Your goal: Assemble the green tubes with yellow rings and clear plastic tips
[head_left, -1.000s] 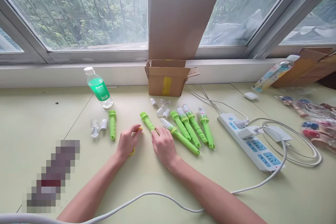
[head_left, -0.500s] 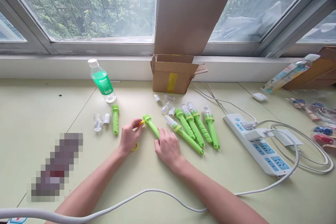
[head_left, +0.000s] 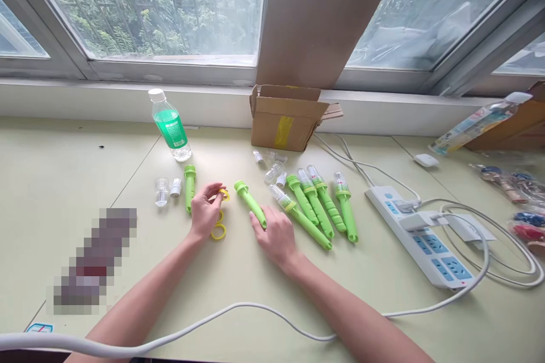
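Observation:
Between the fingertips of my left hand (head_left: 205,212) is a small yellow ring (head_left: 225,195). Below that hand, more yellow rings (head_left: 218,232) lie on the table, partly hidden by it. My right hand (head_left: 276,236) grips the lower end of a green plastic tube (head_left: 248,199), whose threaded end points away and is uncapped. Another green tube (head_left: 189,188) lies beyond my left hand, beside a white cylindrical piece (head_left: 175,188) and a clear cap (head_left: 162,193). To the right of my right hand lie several green tubes (head_left: 317,204), most with clear caps.
Loose clear caps (head_left: 273,172) lie before an open cardboard box (head_left: 284,122). A water bottle (head_left: 171,127) stands at the back left. On the right is a white power strip (head_left: 419,238) with cables. A white cable (head_left: 238,307) crosses in front, over my forearms.
My left hand has drawn back from the green tube's threaded end, the yellow ring still in its fingers. More of the rings on the table now show. The view has shifted slightly.

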Tool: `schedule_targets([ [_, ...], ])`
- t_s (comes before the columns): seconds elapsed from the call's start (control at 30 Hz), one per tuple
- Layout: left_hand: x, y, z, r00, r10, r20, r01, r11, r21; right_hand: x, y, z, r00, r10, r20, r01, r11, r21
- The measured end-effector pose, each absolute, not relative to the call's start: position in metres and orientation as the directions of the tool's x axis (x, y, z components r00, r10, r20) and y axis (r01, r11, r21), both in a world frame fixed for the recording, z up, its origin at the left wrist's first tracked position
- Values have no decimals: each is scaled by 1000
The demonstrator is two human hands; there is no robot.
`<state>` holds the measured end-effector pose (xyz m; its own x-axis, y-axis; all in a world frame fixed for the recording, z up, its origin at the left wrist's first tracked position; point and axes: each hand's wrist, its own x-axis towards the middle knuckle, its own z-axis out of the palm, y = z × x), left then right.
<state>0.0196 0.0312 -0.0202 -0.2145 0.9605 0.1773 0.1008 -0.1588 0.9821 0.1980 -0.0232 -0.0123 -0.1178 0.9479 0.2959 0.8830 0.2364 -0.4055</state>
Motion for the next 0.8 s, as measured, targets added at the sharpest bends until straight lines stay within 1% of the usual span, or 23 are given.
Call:
schedule_targets([
  [0.1,20,31,-18,-223,964,145,34,-141,989,201,-24,-11,-112,942,316,842,259,-473],
  [0.2,18,32,-17,-230,968,103,5,-104,995,203,-25,-9,-148,931,333,788,315,-530],
  [0.3,16,34,-18,-230,971,63,-26,-70,997,203,-27,-10,-203,916,347,734,377,-565],
  [0.43,13,35,-20,-237,972,12,-16,-16,1000,204,-27,-13,-251,899,359,679,428,-597],
  [0.57,12,35,-21,-147,989,3,-15,-6,1000,205,-26,-15,-300,892,337,659,449,-603],
  [0.8,10,34,-18,70,997,42,49,-45,998,202,-27,-13,-252,910,328,711,405,-576],
])
